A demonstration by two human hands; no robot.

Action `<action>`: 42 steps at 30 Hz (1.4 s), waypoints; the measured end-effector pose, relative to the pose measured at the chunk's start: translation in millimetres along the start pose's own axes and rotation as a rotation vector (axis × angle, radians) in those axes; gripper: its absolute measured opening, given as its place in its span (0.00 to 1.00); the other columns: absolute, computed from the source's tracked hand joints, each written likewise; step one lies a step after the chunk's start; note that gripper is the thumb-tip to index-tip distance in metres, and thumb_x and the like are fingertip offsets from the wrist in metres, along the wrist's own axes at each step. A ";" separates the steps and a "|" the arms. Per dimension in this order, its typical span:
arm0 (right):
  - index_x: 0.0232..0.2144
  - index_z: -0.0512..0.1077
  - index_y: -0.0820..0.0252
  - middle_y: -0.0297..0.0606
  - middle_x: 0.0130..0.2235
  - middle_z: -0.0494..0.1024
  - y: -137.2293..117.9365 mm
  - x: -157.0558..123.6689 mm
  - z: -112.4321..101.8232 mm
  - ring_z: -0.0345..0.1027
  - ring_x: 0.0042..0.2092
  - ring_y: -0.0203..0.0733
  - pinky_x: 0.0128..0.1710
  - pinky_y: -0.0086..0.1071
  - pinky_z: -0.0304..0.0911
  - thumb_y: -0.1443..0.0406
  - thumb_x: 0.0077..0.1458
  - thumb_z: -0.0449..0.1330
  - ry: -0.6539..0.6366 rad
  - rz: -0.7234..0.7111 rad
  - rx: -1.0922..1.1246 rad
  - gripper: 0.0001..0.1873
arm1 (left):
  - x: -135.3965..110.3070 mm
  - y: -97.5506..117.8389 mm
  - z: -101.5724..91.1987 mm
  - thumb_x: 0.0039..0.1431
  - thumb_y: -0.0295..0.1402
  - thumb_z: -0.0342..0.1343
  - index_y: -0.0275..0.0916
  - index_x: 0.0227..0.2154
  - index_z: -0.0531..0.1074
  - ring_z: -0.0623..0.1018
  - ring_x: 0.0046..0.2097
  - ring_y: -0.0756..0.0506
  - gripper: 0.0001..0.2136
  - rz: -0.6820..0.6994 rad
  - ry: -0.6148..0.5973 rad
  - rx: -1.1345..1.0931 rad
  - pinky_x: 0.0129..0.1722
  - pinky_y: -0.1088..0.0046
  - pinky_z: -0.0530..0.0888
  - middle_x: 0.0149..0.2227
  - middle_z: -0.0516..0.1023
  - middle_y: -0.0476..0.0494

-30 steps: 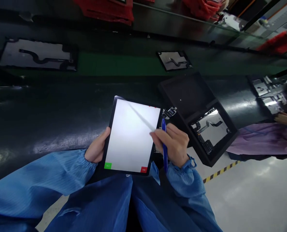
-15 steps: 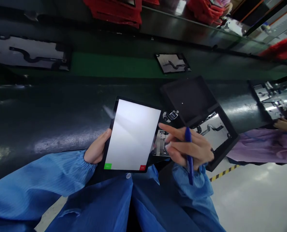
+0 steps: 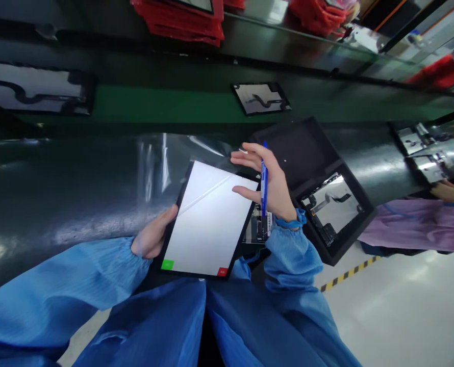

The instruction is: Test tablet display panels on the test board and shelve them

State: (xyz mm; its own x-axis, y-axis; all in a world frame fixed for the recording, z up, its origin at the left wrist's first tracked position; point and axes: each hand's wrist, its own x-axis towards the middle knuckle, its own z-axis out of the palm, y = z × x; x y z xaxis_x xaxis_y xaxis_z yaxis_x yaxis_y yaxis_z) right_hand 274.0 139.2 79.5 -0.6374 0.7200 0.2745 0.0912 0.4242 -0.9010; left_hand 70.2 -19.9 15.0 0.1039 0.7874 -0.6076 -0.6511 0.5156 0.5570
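Two hands: left hand [image 3: 150, 239] clasps the tablet [image 3: 207, 219] by its left edge.
Right hand [image 3: 275, 186]: swung up past the tablet's top corner, fingers [image 3: 250, 152] pinching the film [image 3: 161, 163], pen [image 3: 264, 178] tucked in.
Film: flat before, now lifted off the tablet; the peel is likely nearly done.
Tablet: at the near edge of the desk [image 3: 58, 178].

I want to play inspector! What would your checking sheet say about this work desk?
Surface: dark shiny bench, green belt behind.
Job's things: tablet, screen lit white; clear film lifted above it.
Clutter: black tray holding a panel; more panels on the belt.
Hands: left hand grips the tablet's edge; right hand holds a blue pen and pinches the film.
Cables: black ribbon on the tray's panel.
Surroundings: red bins, a co-worker's purple sleeve, striped floor tape.
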 end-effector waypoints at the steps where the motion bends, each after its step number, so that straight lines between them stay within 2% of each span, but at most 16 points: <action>1: 0.58 0.65 0.50 0.37 0.56 0.76 7.4 -2.4 -3.1 0.71 0.58 0.51 0.64 0.51 0.63 0.59 0.45 0.74 -0.005 0.032 -0.018 0.39 | -0.5 1.5 1.4 0.58 0.48 0.60 0.39 0.50 0.78 0.79 0.54 0.32 0.22 0.001 -0.001 -0.007 0.53 0.58 0.77 0.49 0.83 0.38; 4: 0.60 0.63 0.50 0.40 0.55 0.77 27.2 1.6 -2.5 0.72 0.56 0.53 0.60 0.52 0.66 0.50 0.47 0.71 0.050 0.097 -0.018 0.41 | -3.4 7.8 7.9 0.62 0.46 0.56 0.37 0.50 0.77 0.78 0.55 0.34 0.20 -0.045 0.041 -0.041 0.56 0.58 0.75 0.49 0.82 0.38; 7: 0.60 0.63 0.49 0.39 0.51 0.79 44.5 14.7 6.7 0.75 0.53 0.50 0.56 0.50 0.70 0.42 0.53 0.62 0.157 0.104 0.039 0.37 | -8.8 17.9 17.7 0.68 0.40 0.48 0.35 0.52 0.76 0.80 0.52 0.36 0.19 -0.111 0.106 -0.120 0.55 0.59 0.76 0.46 0.84 0.38; 9: 0.58 0.64 0.51 0.39 0.48 0.81 54.9 22.7 13.4 0.76 0.51 0.47 0.56 0.49 0.70 0.41 0.57 0.56 0.192 0.141 0.114 0.34 | -13.0 25.6 24.6 0.71 0.37 0.44 0.33 0.55 0.73 0.81 0.51 0.38 0.19 -0.136 0.108 -0.194 0.55 0.61 0.76 0.44 0.84 0.40; 12: 0.56 0.65 0.54 0.39 0.46 0.81 68.4 29.5 20.7 0.77 0.51 0.45 0.57 0.47 0.69 0.40 0.59 0.52 0.194 0.240 0.222 0.33 | -17.2 34.9 32.6 0.72 0.37 0.42 0.32 0.57 0.70 0.82 0.49 0.39 0.20 -0.165 0.089 -0.287 0.55 0.62 0.76 0.43 0.85 0.42; 16: 0.54 0.66 0.55 0.42 0.46 0.82 83.0 32.1 23.4 0.77 0.52 0.46 0.56 0.43 0.68 0.41 0.58 0.53 0.206 0.320 0.295 0.31 | -17.3 41.6 40.3 0.73 0.39 0.41 0.32 0.59 0.68 0.82 0.48 0.39 0.22 -0.192 0.088 -0.337 0.55 0.60 0.75 0.41 0.85 0.42; 22: 0.52 0.66 0.56 0.40 0.45 0.82 95.3 32.8 22.0 0.77 0.51 0.46 0.59 0.44 0.64 0.45 0.62 0.52 0.199 0.354 0.365 0.26 | -15.2 44.1 47.5 0.73 0.41 0.41 0.31 0.62 0.65 0.83 0.47 0.41 0.24 -0.202 0.071 -0.299 0.55 0.63 0.75 0.42 0.85 0.43; 26: 0.51 0.67 0.57 0.41 0.44 0.82 97.5 32.2 22.7 0.78 0.50 0.46 0.60 0.45 0.63 0.45 0.61 0.54 0.204 0.372 0.393 0.27 | -14.2 44.3 46.1 0.73 0.42 0.39 0.30 0.62 0.64 0.84 0.45 0.41 0.25 -0.226 0.059 -0.301 0.55 0.62 0.74 0.42 0.85 0.41; 29: 0.51 0.68 0.58 0.41 0.44 0.82 97.9 31.7 24.1 0.78 0.50 0.47 0.60 0.46 0.62 0.46 0.60 0.54 0.210 0.368 0.439 0.26 | -12.3 45.4 42.8 0.74 0.42 0.36 0.29 0.62 0.64 0.84 0.44 0.42 0.25 -0.239 0.063 -0.305 0.55 0.60 0.74 0.42 0.85 0.39; 32: 0.50 0.68 0.58 0.41 0.44 0.82 96.3 31.2 24.1 0.77 0.51 0.48 0.60 0.47 0.63 0.47 0.61 0.53 0.224 0.352 0.475 0.25 | -10.9 47.2 40.0 0.73 0.43 0.39 0.29 0.61 0.65 0.84 0.43 0.41 0.25 -0.250 0.079 -0.288 0.53 0.60 0.76 0.40 0.85 0.39; 37: 0.50 0.68 0.58 0.42 0.45 0.82 93.7 29.8 16.3 0.77 0.51 0.48 0.59 0.46 0.66 0.44 0.61 0.51 0.217 0.253 0.500 0.27 | -10.0 47.1 35.6 0.73 0.41 0.40 0.29 0.59 0.68 0.84 0.31 0.44 0.23 -0.244 0.103 -0.224 0.41 0.67 0.81 0.30 0.85 0.44; 40: 0.40 0.66 0.56 0.38 0.35 0.81 94.4 29.2 10.4 0.79 0.38 0.44 0.50 0.44 0.72 0.40 0.59 0.49 0.260 0.148 0.433 0.26 | -5.7 41.8 26.9 0.73 0.38 0.38 0.29 0.59 0.68 0.84 0.29 0.44 0.23 -0.209 0.089 -0.183 0.36 0.68 0.81 0.29 0.84 0.44; 42: 0.33 0.61 0.54 0.34 0.28 0.78 91.6 27.2 7.6 0.75 0.29 0.42 0.42 0.43 0.74 0.42 0.62 0.47 0.318 0.098 0.311 0.23 | -1.4 37.1 19.0 0.73 0.37 0.38 0.28 0.59 0.68 0.84 0.31 0.43 0.23 -0.196 0.091 -0.156 0.36 0.68 0.82 0.31 0.85 0.42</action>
State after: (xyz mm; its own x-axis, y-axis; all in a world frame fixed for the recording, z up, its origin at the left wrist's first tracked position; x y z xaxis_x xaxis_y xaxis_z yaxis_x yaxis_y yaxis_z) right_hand 259.1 193.5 1.9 -0.3660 0.9020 0.2289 -0.1261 0.1956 -0.9725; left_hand 60.2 4.6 47.3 0.1758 0.6408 -0.7473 -0.7343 0.5909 0.3340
